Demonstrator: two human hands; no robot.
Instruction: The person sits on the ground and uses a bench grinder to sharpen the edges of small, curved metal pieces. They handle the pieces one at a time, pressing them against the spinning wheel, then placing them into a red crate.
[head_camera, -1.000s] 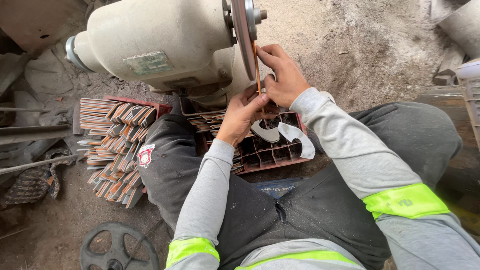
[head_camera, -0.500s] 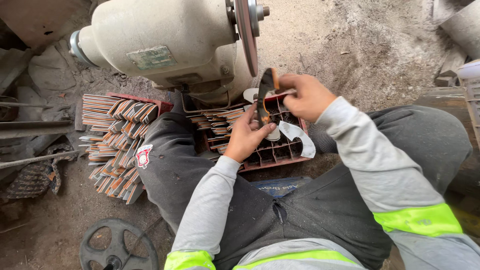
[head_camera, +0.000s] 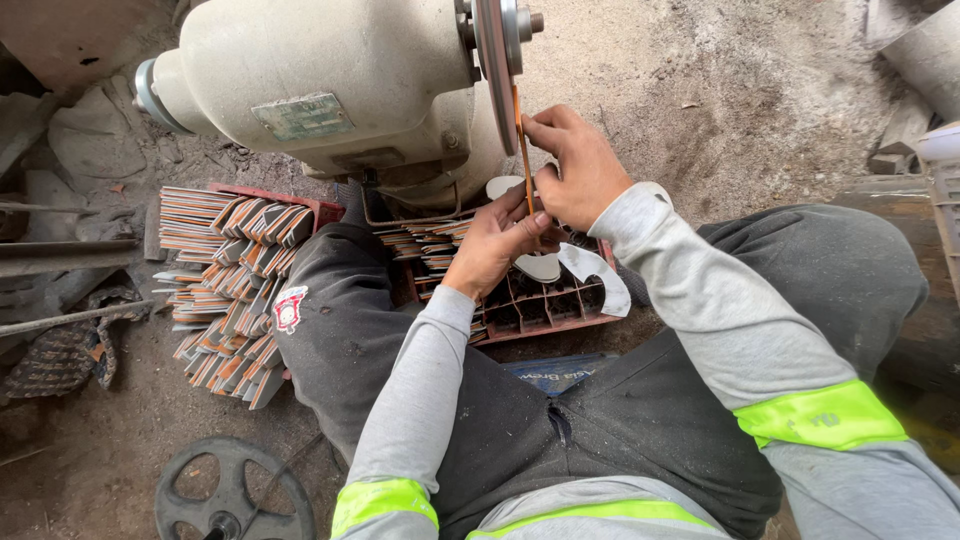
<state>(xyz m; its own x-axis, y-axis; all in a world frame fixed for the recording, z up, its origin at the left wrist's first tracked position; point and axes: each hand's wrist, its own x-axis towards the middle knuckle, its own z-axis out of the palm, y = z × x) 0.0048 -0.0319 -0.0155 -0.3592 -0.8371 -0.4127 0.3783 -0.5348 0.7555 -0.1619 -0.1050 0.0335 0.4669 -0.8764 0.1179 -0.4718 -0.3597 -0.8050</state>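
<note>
**Thin strip held upright against the grinding wheel**

From where I stand, the person sits low on the ground with both knees spread around a big cream-coloured grinding machine (head_camera: 310, 90). Both hands are up at its wheel (head_camera: 492, 60), which I see edge-on. The right hand (head_camera: 575, 170) is closed around the upper part of a thin orange-edged strip (head_camera: 522, 150), fingers curled over it and thumb pressing from the near side. The left hand (head_camera: 500, 240) is closed on the lower end of the same strip, just beneath the right hand and touching it.

The strip stands nearly upright, its long axis running from the left hand's fingers up toward the wheel's rim. Its top end points at the wheel and sits right at the wheel's face; whether it truly touches there I cannot tell.

Below the hands lies a red compartmented crate (head_camera: 545, 305) between the legs, with white curved pieces (head_camera: 600, 275) lying on it. To the person's left, a heap of similar orange-and-grey strips (head_camera: 225, 290) spills over the dirt floor. A dark spoked wheel (head_camera: 232, 495) lies near the left knee.
</note>
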